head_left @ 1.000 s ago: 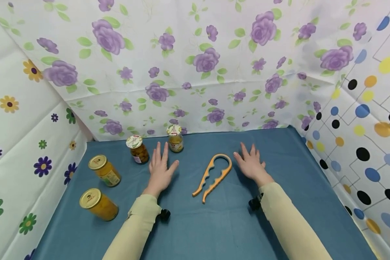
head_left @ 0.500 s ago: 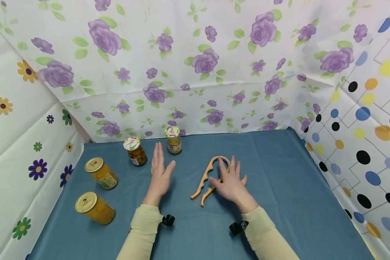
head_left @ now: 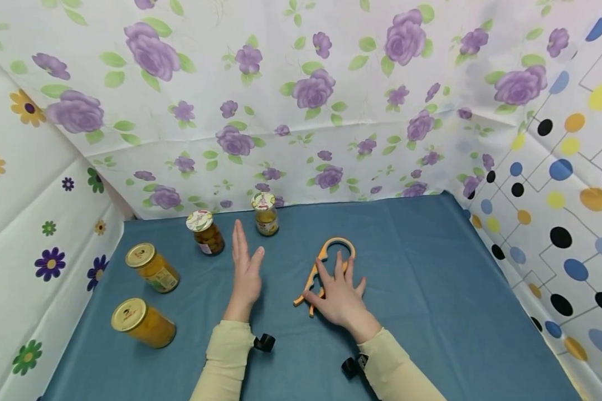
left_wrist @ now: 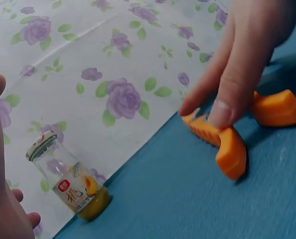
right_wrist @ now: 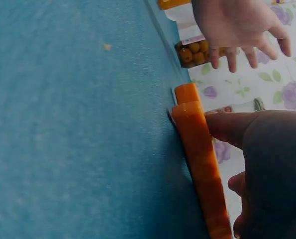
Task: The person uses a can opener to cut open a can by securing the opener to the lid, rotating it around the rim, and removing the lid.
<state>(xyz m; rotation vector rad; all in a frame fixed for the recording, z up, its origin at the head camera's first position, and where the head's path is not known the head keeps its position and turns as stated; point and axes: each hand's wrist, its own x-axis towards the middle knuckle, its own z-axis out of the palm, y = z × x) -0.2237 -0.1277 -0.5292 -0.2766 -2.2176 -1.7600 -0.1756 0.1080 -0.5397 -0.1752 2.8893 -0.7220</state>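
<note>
An orange jar opener (head_left: 338,240) with two scalloped arms lies on the blue cloth. My right hand (head_left: 342,301) spreads over it, fingers extended, covering much of the right arm. In the left wrist view, that hand's fingertips are right at the opener (left_wrist: 232,159); the right wrist view shows it edge-on, the opener (right_wrist: 200,154) beside the thumb. My left hand (head_left: 246,281) is raised with straight fingers, thumb apart, holding nothing. Behind it stand a small glass jar (head_left: 267,221) with a peach label and a jar of brown round fruit (head_left: 210,240).
Two larger gold-lidded jars (head_left: 163,274) of yellow fruit stand at the left of the blue tablecloth (head_left: 411,250). A flowered curtain (head_left: 281,111) hangs along the back edge, with a dotted sheet (head_left: 567,184) at the right side.
My right hand has moved left from beside the jar opener to over it. My left hand has turned more edge-on, its fingers drawn together. The view has shifted slightly.
</note>
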